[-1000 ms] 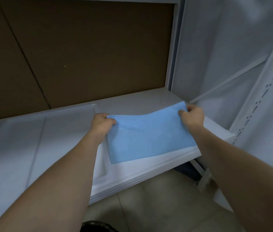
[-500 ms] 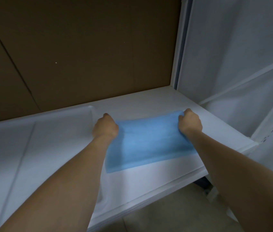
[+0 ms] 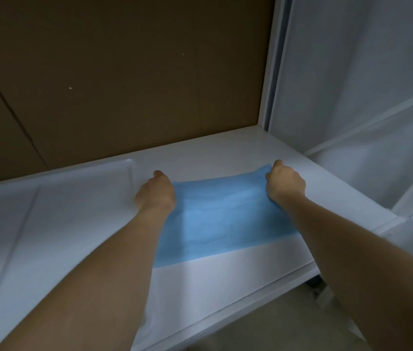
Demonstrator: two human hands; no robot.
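Item: thin rectangular light-blue sheet (image 3: 225,219), soft non-woven look, lying flat on the white shelf (image 3: 213,153), right of centre; its near edge stops short of the shelf's near lip.

Left hand (image 3: 156,193): fingers curled under, grasping the sheet's far left corner.

Right hand (image 3: 285,184): clenched on the far right corner (thumb tip showing at the far side).

Adjacent: creased white sheet (image 3: 48,211) on the left of the shelf, touching the left hand.

Behind: brown cardboard back panel (image 3: 124,84), upright.

Far right: white upright post (image 3: 273,72).

Below, near right: grey floor (image 3: 276,333).
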